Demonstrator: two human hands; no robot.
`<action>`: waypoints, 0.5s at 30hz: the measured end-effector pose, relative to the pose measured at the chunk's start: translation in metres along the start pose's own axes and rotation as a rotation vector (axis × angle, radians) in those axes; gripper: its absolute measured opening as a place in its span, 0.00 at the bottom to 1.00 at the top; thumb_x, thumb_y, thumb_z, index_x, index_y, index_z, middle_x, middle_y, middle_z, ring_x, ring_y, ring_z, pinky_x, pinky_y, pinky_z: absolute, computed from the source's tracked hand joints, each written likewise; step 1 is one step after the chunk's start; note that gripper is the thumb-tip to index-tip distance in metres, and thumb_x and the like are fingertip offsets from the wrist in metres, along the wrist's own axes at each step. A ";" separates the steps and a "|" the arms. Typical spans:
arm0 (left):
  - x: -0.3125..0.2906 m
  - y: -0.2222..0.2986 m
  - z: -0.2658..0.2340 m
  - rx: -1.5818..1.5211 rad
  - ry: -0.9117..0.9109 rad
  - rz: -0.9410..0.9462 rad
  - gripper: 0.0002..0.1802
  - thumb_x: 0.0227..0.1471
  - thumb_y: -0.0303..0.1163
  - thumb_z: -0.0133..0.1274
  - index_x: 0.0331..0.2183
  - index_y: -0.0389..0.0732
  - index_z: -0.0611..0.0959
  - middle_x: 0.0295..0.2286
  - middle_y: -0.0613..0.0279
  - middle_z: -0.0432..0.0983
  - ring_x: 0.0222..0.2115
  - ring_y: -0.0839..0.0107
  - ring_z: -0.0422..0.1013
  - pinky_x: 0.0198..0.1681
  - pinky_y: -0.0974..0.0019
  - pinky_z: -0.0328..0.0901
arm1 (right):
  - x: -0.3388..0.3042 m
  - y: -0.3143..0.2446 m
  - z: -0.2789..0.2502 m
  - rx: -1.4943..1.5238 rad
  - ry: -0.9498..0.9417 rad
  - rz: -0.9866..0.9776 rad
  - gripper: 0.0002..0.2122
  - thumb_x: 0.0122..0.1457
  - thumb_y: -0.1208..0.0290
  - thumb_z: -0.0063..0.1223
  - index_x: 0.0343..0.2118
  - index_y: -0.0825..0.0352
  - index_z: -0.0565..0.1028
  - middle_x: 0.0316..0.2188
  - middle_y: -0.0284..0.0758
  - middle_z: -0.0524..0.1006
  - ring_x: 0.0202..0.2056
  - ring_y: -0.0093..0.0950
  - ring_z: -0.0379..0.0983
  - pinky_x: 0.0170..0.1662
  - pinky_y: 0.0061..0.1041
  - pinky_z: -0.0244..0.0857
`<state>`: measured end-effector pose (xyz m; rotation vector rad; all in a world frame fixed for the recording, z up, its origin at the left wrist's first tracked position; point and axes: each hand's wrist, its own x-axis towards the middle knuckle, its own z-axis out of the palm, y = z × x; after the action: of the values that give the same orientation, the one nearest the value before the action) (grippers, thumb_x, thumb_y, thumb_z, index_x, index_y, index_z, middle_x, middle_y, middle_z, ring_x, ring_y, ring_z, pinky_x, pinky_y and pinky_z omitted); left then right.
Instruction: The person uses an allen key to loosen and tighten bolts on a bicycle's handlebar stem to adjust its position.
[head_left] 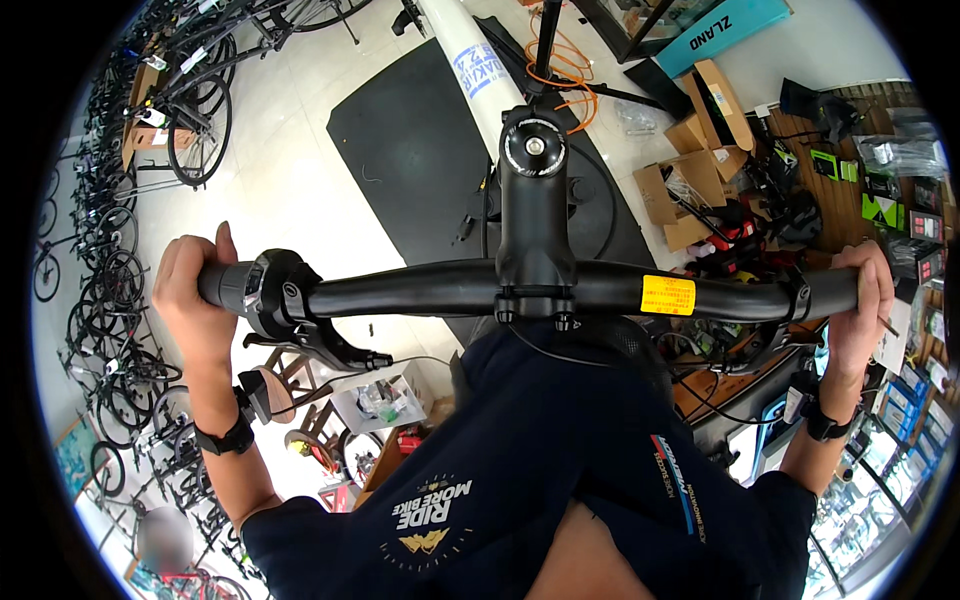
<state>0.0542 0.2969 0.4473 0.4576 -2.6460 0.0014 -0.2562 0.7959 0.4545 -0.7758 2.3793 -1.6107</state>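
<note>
A black flat bicycle handlebar [420,290] runs across the middle of the view, clamped in a black stem [535,230] with a round top cap. My left hand [190,300] wraps the bar's left end, beside a black shifter and brake lever [300,320]. My right hand [860,310] grips the right end, next to the right brake lever [770,345]. A yellow sticker [667,295] sits on the bar right of the stem. The white frame tube [470,70] leads away from the stem. Both wrists wear dark bands.
A dark floor mat [410,150] lies under the bike. Rows of bicycles [120,250] stand along the left. Open cardboard boxes [700,150] and parts clutter the right, with an orange cable [570,70] on the floor. Small stools [300,400] stand lower left.
</note>
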 end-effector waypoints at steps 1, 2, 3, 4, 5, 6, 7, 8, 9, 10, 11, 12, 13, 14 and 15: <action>-0.001 0.001 -0.001 0.029 0.060 0.028 0.16 0.47 0.23 0.62 0.19 0.34 0.68 0.16 0.54 0.63 0.16 0.57 0.59 0.20 0.60 0.55 | -0.001 0.000 -0.002 0.004 -0.002 0.003 0.13 0.65 0.64 0.45 0.29 0.70 0.70 0.29 0.32 0.68 0.33 0.18 0.60 0.39 0.19 0.52; 0.001 0.001 -0.004 0.019 0.001 0.026 0.16 0.46 0.23 0.62 0.19 0.34 0.68 0.16 0.54 0.63 0.16 0.56 0.59 0.20 0.59 0.55 | -0.002 -0.001 -0.004 0.000 0.005 0.047 0.13 0.65 0.65 0.43 0.28 0.70 0.70 0.28 0.33 0.66 0.32 0.20 0.60 0.39 0.20 0.53; 0.004 0.001 -0.008 0.021 0.004 0.027 0.16 0.46 0.23 0.62 0.19 0.34 0.68 0.16 0.54 0.63 0.16 0.56 0.59 0.20 0.59 0.55 | -0.002 -0.001 -0.005 -0.004 0.013 0.090 0.13 0.66 0.66 0.41 0.28 0.70 0.69 0.28 0.34 0.65 0.32 0.23 0.60 0.39 0.22 0.54; 0.006 0.000 -0.012 0.008 -0.091 0.040 0.16 0.46 0.23 0.61 0.19 0.34 0.68 0.16 0.54 0.63 0.16 0.55 0.60 0.20 0.59 0.55 | -0.001 -0.002 -0.004 -0.002 0.013 0.087 0.13 0.66 0.66 0.41 0.28 0.70 0.69 0.28 0.34 0.65 0.32 0.23 0.60 0.39 0.22 0.54; 0.010 0.000 -0.015 -0.010 -0.183 0.059 0.16 0.45 0.24 0.61 0.19 0.34 0.68 0.15 0.53 0.63 0.16 0.53 0.60 0.20 0.58 0.55 | -0.001 -0.005 -0.004 -0.012 0.044 0.139 0.13 0.66 0.66 0.42 0.27 0.69 0.69 0.25 0.32 0.65 0.29 0.20 0.60 0.35 0.20 0.54; 0.015 0.000 -0.016 -0.026 -0.237 0.039 0.16 0.44 0.26 0.61 0.19 0.33 0.68 0.15 0.51 0.63 0.17 0.51 0.60 0.21 0.58 0.54 | -0.001 -0.008 -0.004 -0.021 0.074 0.191 0.13 0.66 0.65 0.43 0.26 0.68 0.69 0.23 0.31 0.65 0.26 0.18 0.60 0.32 0.19 0.55; 0.020 -0.001 -0.017 -0.028 -0.230 0.044 0.16 0.44 0.26 0.61 0.19 0.33 0.68 0.15 0.51 0.63 0.17 0.51 0.60 0.21 0.58 0.54 | 0.000 -0.011 -0.003 -0.023 0.081 0.187 0.13 0.66 0.65 0.43 0.26 0.68 0.69 0.23 0.31 0.65 0.26 0.18 0.60 0.32 0.19 0.55; 0.026 -0.001 -0.019 -0.064 -0.348 0.038 0.16 0.43 0.25 0.61 0.19 0.33 0.69 0.15 0.49 0.62 0.17 0.50 0.59 0.21 0.59 0.54 | 0.003 -0.013 0.000 0.048 0.149 0.338 0.12 0.64 0.64 0.47 0.28 0.66 0.72 0.22 0.28 0.67 0.21 0.15 0.59 0.26 0.16 0.51; 0.030 -0.002 -0.021 -0.100 -0.466 0.032 0.15 0.41 0.25 0.61 0.19 0.32 0.69 0.15 0.48 0.62 0.17 0.50 0.59 0.21 0.59 0.54 | 0.006 -0.014 0.000 0.119 0.216 0.488 0.11 0.63 0.63 0.51 0.29 0.65 0.74 0.21 0.25 0.68 0.17 0.12 0.57 0.19 0.13 0.47; 0.032 -0.002 -0.023 -0.128 -0.542 0.005 0.12 0.35 0.22 0.58 0.18 0.31 0.69 0.15 0.46 0.62 0.17 0.49 0.59 0.21 0.60 0.54 | 0.009 -0.008 -0.010 0.183 0.074 0.498 0.10 0.62 0.63 0.54 0.28 0.63 0.75 0.16 0.22 0.66 0.12 0.09 0.52 0.14 0.13 0.39; 0.035 -0.002 -0.024 -0.131 -0.539 0.006 0.12 0.35 0.22 0.58 0.18 0.31 0.69 0.15 0.46 0.62 0.17 0.49 0.59 0.21 0.60 0.54 | 0.012 -0.011 -0.008 0.180 0.076 0.496 0.10 0.62 0.63 0.54 0.28 0.63 0.75 0.16 0.22 0.66 0.12 0.09 0.52 0.14 0.13 0.39; 0.040 -0.003 -0.025 -0.162 -0.639 0.001 0.11 0.33 0.21 0.56 0.18 0.31 0.69 0.15 0.45 0.61 0.17 0.49 0.58 0.21 0.60 0.54 | 0.016 -0.017 -0.005 0.206 0.039 0.551 0.10 0.62 0.63 0.53 0.27 0.63 0.74 0.14 0.21 0.64 0.11 0.09 0.51 0.14 0.13 0.39; 0.042 -0.003 -0.024 -0.194 -0.738 -0.005 0.10 0.30 0.20 0.55 0.18 0.31 0.70 0.15 0.45 0.61 0.17 0.49 0.58 0.21 0.60 0.54 | 0.019 -0.021 -0.003 0.232 0.001 0.605 0.11 0.62 0.63 0.53 0.26 0.62 0.73 0.12 0.20 0.63 0.11 0.09 0.50 0.14 0.13 0.39; 0.044 -0.003 -0.023 -0.208 -0.743 -0.024 0.10 0.28 0.20 0.54 0.18 0.31 0.69 0.15 0.45 0.62 0.18 0.49 0.57 0.22 0.60 0.54 | 0.021 -0.020 -0.004 0.229 -0.012 0.600 0.11 0.63 0.63 0.52 0.25 0.63 0.72 0.11 0.21 0.61 0.11 0.09 0.50 0.14 0.14 0.39; 0.043 -0.004 -0.021 -0.209 -0.739 -0.023 0.10 0.28 0.20 0.54 0.18 0.31 0.69 0.15 0.45 0.62 0.18 0.49 0.57 0.22 0.60 0.54 | 0.020 -0.020 -0.005 0.228 -0.011 0.596 0.11 0.63 0.63 0.52 0.25 0.63 0.72 0.11 0.21 0.61 0.11 0.09 0.50 0.14 0.14 0.39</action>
<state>0.0289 0.2810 0.4847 0.4833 -3.3019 -0.5449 -0.2685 0.7839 0.4775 -0.0185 2.0800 -1.5516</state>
